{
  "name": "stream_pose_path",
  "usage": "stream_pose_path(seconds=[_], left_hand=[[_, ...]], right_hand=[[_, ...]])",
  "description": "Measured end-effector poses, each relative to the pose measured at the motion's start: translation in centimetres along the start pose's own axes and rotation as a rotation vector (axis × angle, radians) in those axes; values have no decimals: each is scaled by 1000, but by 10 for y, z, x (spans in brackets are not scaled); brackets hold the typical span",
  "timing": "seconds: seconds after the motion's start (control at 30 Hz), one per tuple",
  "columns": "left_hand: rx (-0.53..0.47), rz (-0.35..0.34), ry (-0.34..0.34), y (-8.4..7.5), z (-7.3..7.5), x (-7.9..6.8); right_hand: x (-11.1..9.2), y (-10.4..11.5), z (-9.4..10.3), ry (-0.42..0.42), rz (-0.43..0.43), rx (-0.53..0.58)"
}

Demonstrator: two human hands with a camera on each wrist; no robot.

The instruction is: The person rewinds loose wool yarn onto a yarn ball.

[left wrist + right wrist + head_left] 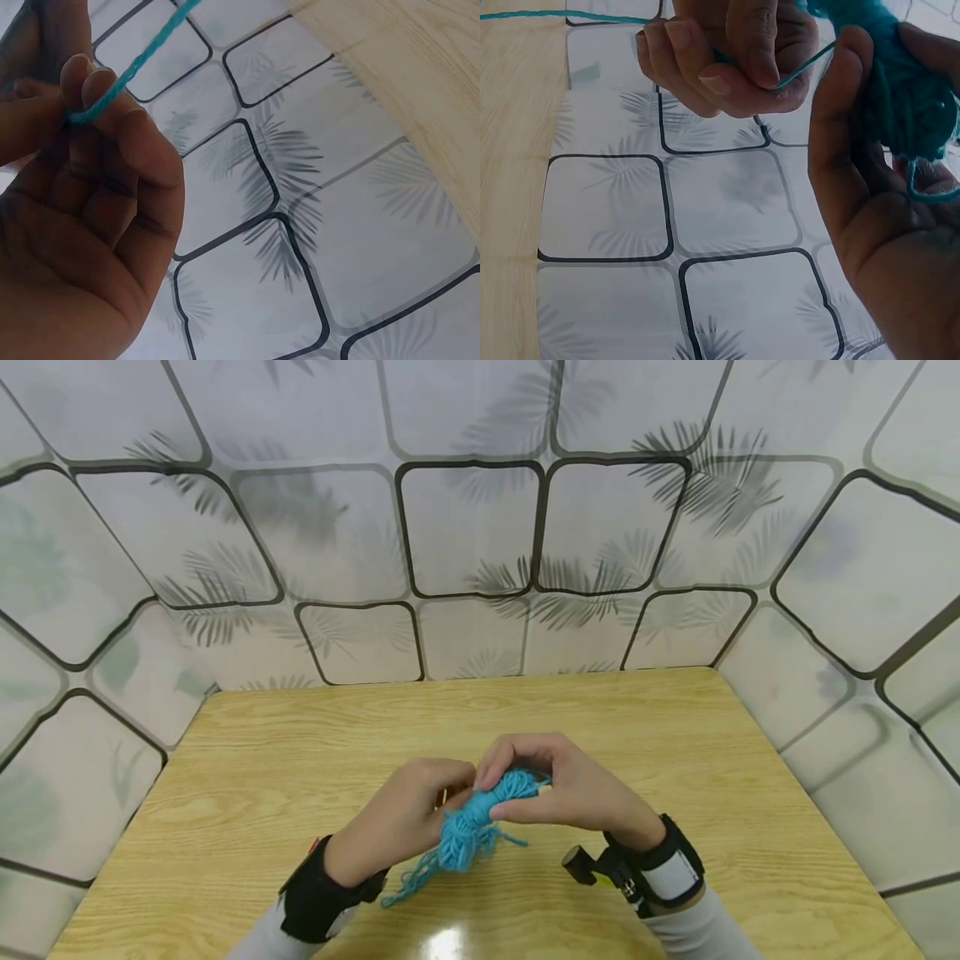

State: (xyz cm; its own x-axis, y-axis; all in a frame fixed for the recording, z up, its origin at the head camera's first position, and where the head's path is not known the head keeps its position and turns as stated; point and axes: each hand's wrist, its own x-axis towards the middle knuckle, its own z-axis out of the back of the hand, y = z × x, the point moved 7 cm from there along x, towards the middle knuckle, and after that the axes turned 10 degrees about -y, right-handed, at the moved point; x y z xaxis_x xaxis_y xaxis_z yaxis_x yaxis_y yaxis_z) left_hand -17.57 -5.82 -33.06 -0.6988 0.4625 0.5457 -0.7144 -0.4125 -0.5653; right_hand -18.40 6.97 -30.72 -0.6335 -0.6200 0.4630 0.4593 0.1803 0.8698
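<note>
A bundle of turquoise yarn [461, 839], wound tightly round its middle, is held over the table between the two hands. My right hand [581, 785] grips the bundle between thumb and fingers. In the right wrist view the looped end of the yarn bundle [911, 112] sticks out of that hand. Just beside it, my left hand [405, 806] pinches a single yarn strand [142, 60]. That strand runs from the bundle through the left fingers. Loose tails of yarn [412, 881] hang down at the lower left of the bundle.
A light wooden table [300, 752] lies beneath both hands. Behind it and at both sides stands a pale screen [472, 535] printed with dark outlines and grey leaves. Black straps [318, 889] with cameras sit on both wrists.
</note>
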Motion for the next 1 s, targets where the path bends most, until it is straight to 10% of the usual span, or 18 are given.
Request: stream_pose_path(seconds=[0.2,0.53,1.0], left_hand=[[17,16,-13,0,6,1],[11,9,-20,-9,11,-2],[13,-59,-47,-24,7,-6]], right_hand=[[-3,-8,-3,90,-64,-138],[-2,-15,4,4,-87,-414],[1,-4,26,-424,67,-630]])
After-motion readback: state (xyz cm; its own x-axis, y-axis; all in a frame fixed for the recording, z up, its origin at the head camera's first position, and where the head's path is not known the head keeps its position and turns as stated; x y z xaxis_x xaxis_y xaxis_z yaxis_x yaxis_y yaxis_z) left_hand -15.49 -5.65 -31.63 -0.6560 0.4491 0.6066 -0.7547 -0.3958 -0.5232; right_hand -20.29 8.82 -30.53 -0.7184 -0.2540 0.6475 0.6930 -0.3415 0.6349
